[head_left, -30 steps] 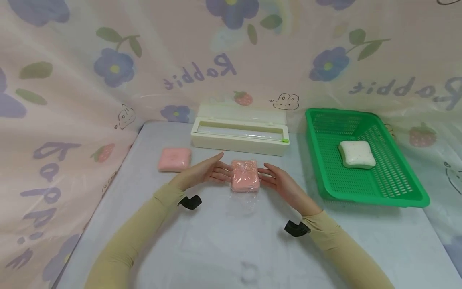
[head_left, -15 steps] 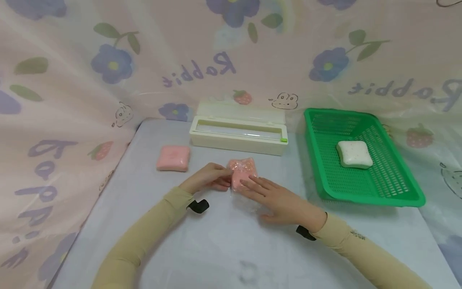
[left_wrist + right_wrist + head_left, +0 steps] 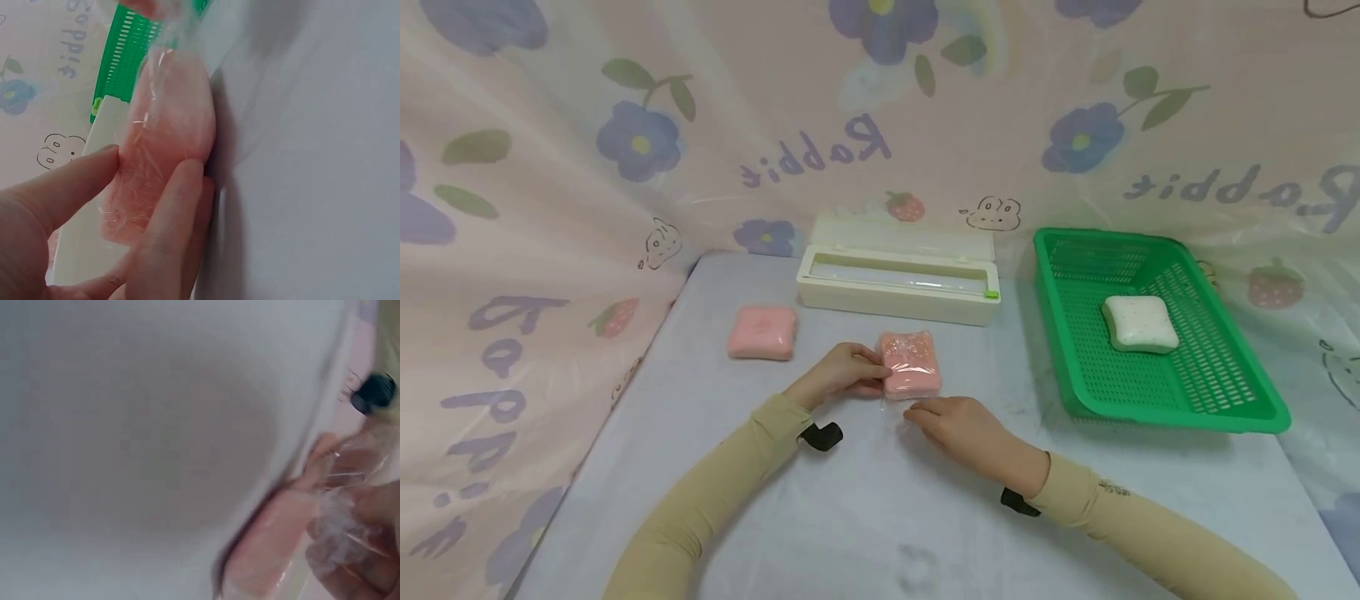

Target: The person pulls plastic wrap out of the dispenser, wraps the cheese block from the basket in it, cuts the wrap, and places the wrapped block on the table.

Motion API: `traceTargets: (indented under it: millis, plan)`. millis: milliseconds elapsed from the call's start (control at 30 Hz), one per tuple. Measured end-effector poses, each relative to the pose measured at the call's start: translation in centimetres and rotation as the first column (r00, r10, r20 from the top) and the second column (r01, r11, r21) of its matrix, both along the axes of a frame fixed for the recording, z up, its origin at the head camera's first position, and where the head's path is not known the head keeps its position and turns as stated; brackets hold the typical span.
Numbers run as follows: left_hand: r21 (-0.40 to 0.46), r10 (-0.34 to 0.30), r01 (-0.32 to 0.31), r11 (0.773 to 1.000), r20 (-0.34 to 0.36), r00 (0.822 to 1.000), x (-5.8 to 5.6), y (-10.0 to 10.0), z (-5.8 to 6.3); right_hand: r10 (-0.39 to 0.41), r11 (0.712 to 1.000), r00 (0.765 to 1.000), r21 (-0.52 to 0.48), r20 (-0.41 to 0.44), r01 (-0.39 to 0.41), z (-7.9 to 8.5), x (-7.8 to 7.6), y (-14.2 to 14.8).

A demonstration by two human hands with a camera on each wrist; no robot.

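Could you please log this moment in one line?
left hand: holds film-covered pink soap; right hand: pinches clear film; white soap: in basket

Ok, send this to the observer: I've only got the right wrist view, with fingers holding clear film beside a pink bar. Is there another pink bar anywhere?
Observer: Yes, the head view shows a second pink bar lying on the table, farther left than the left hand.
Operator: Good. Anything over on the far right?
Observer: A green basket, with a single white bar lying inside it.
Operator: And what's the left hand doing?
Observer: In the left wrist view it pinches the wrapped pink bar from two sides.
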State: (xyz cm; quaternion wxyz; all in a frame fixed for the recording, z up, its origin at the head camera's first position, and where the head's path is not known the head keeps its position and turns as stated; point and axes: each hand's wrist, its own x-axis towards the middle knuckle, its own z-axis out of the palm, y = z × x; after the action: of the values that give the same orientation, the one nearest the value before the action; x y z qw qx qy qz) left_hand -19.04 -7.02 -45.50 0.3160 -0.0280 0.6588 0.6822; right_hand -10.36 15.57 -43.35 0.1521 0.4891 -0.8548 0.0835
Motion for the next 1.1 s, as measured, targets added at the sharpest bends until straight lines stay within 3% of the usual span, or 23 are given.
traceTargets:
  millis: [67, 133, 267, 367, 467, 667, 800, 933, 1033, 1100]
  plan:
    - [0.0, 0.0, 0.0, 1.0, -0.01, 1.0, 0.0, 0.0, 0.0, -0.017, 0.994, 0.991, -0.102, 0.135, 0.031, 0.5, -0.6, 0.1]
    - [0.002, 0.008, -0.008, 1.0, -0.011, 1.0, 0.0, 0.0, 0.0, -0.021, 0.978, 0.962, -0.192, 0.271, 0.076, 1.0, -1.6, 0.2]
    - [-0.001, 0.009, -0.009, 1.0, -0.036, 0.999, 0.1, 0.0, 0.0, -0.015, 0.932, 0.856, -0.302, 0.517, 0.199, 1.6, -3.8, 0.1]
    - [0.003, 0.003, -0.003, 1.0, -0.044, 0.999, 0.2, 0.0, 0.0, -0.022, 0.898, 0.776, -0.328, 0.63, 0.292, 1.8, -5.2, 0.0]
    - [0.0, -0.001, 0.001, 1.0, -0.06, 0.998, 0.3, 0.0, -0.1, -0.034, 0.874, 0.74, -0.339, 0.672, 0.348, 1.7, -6.3, -0.2]
    - [-0.006, 0.005, -0.005, 1.0, -0.084, 0.996, 0.2, -0.1, -0.4, -0.08, 0.83, 0.762, -0.38, 0.643, 0.409, 0.4, -7.5, -0.8]
    - [0.015, 0.015, -0.014, 1.0, -0.067, 0.998, 0.0, -0.1, -0.9, -0.169, 0.812, 0.812, -0.389, 0.558, 0.436, -1.1, -7.5, -1.2]
    - [0.024, 0.031, -0.03, 0.999, -0.054, 0.998, 0.1, -0.1, -1.1, -0.265, 0.826, 0.88, -0.379, 0.394, 0.418, -1.5, -6.9, -1.4]
    - [0.039, 0.048, -0.046, 0.998, -0.051, 0.998, 0.1, -0.1, -1.3, -0.268, 0.846, 0.915, -0.38, 0.301, 0.373, -1.2, -6.6, -1.0]
    - [0.059, 0.059, -0.056, 0.997, -0.048, 0.997, 0.2, -0.1, -1.4, -0.227, 0.877, 0.949, -0.376, 0.22, 0.298, -1.0, -6.4, -0.6]
